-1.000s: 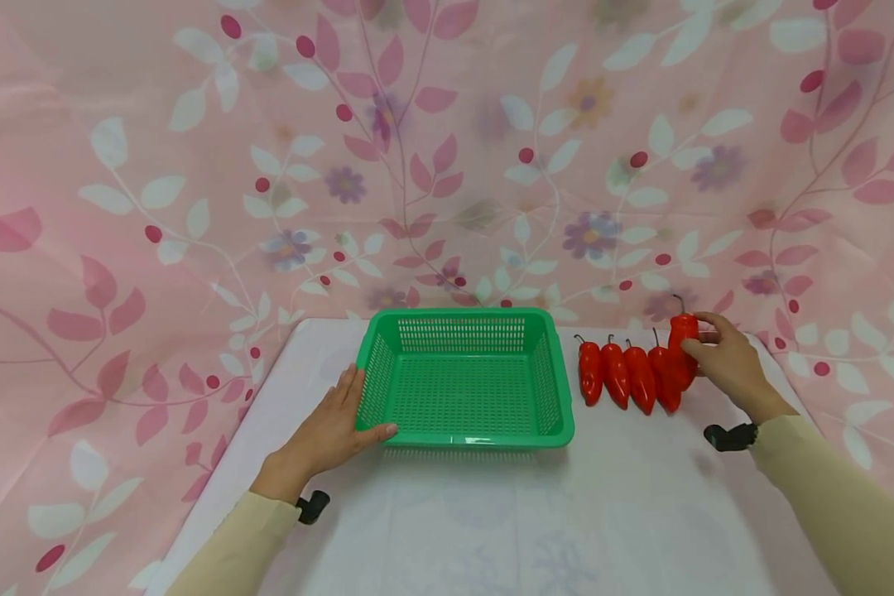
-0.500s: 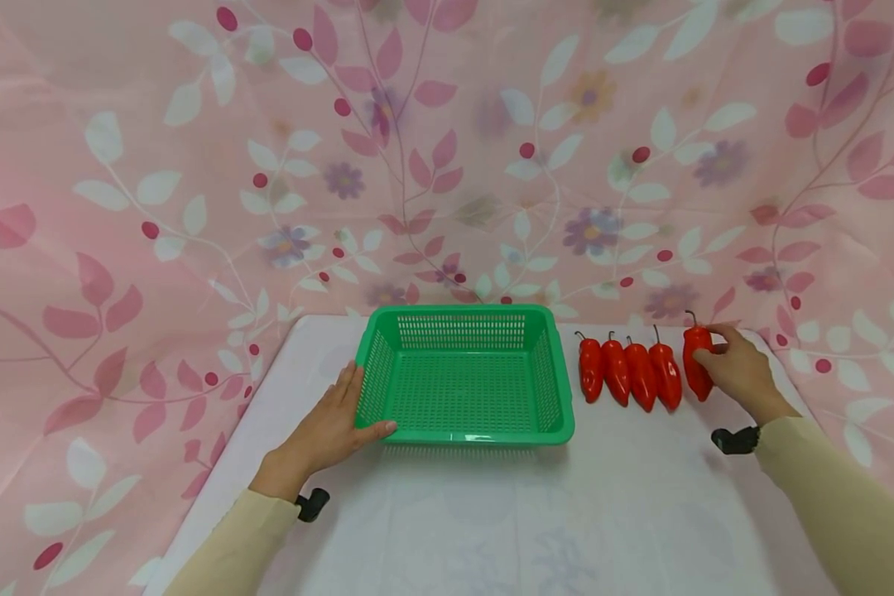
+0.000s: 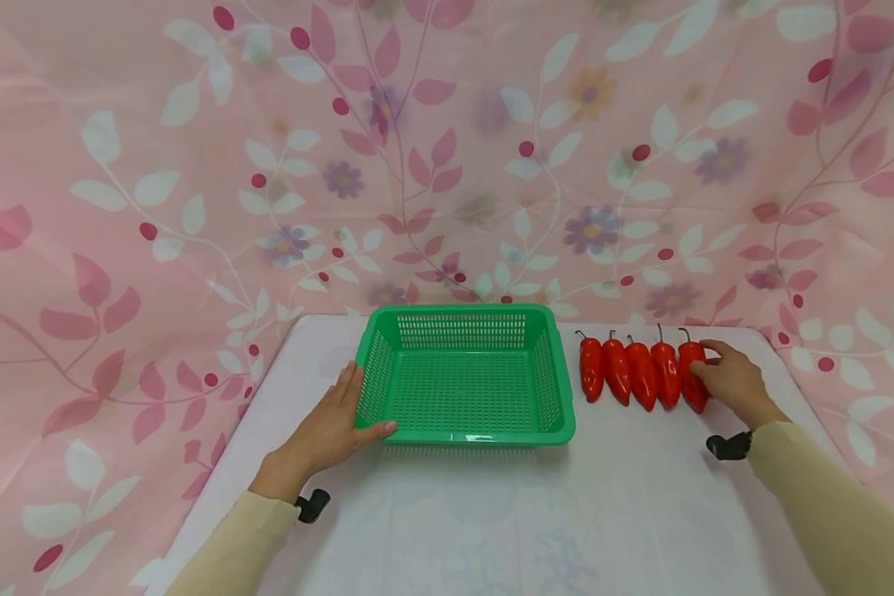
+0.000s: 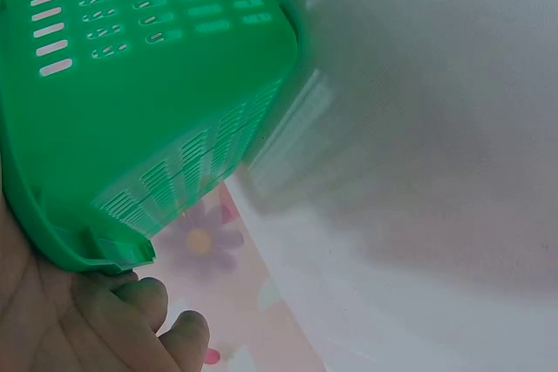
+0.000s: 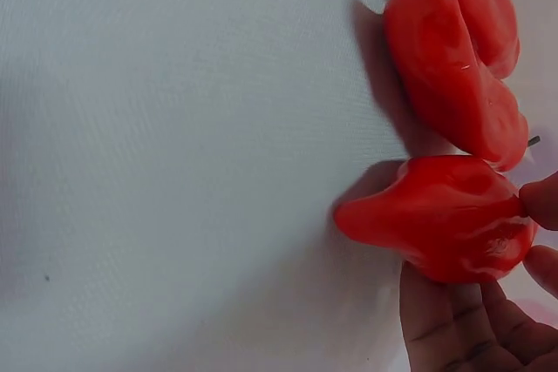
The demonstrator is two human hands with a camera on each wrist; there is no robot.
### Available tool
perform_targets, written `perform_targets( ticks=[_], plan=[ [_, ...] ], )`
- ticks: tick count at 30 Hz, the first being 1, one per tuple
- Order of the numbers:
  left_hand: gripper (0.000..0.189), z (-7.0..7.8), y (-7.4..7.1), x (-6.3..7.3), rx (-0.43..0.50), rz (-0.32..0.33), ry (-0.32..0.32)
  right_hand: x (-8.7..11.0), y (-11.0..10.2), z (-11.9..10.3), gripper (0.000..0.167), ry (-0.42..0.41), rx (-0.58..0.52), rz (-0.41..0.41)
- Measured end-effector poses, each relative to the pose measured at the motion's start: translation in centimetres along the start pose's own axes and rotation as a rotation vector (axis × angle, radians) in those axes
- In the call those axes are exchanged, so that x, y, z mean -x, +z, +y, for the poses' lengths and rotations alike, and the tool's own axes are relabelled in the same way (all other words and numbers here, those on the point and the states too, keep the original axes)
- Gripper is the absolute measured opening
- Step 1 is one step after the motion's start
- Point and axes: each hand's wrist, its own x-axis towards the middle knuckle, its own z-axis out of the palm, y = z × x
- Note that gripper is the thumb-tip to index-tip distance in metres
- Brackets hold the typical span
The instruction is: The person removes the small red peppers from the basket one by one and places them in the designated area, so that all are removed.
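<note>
On the white tabletop stands a green plastic basket [image 3: 462,393] with slotted walls and nothing inside. My left hand [image 3: 324,434] rests on its left rim near the front corner, fingers extended and thumb over the front edge. To the basket's right, several red peppers [image 3: 617,372] lie side by side, stems pointing away from me. My right hand [image 3: 736,382] holds the rightmost red pepper [image 3: 691,375] between thumb and fingers. In the right wrist view this red pepper [image 5: 445,219] lies at table level, its tip free and its neighbour close beside it.
A white cloth [image 3: 484,513] covers the table in front of the basket. Behind and at both sides hangs a pink floral curtain [image 3: 462,165], close to the table's back edge. A dark wrist camera [image 3: 728,447] sits under my right wrist.
My right hand has shifted its red pepper from over its neighbour to the right, then lowered it at the row's right end. The left hand and basket stay put.
</note>
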Motion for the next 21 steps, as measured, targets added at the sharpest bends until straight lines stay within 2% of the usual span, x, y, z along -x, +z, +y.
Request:
perform_targets(
  ticks=[7,12,17,21],
  plan=[
    [0.128,0.1,0.1,0.0,0.004,0.002,0.007,0.4,0.3,0.6,0.071,-0.019,0.006,-0.015],
    [0.126,0.3,0.1,0.0,0.009,0.007,0.010,0.7,0.5,0.8,0.074,0.009,0.007,-0.011],
    [0.126,0.2,0.0,0.2,-0.004,0.008,0.010,1.0,1.2,0.5,0.073,0.015,0.020,0.045],
    [0.128,0.0,-0.5,0.3,-0.037,0.009,0.020,1.3,2.2,0.0,0.067,-0.026,0.061,0.124]
  ],
)
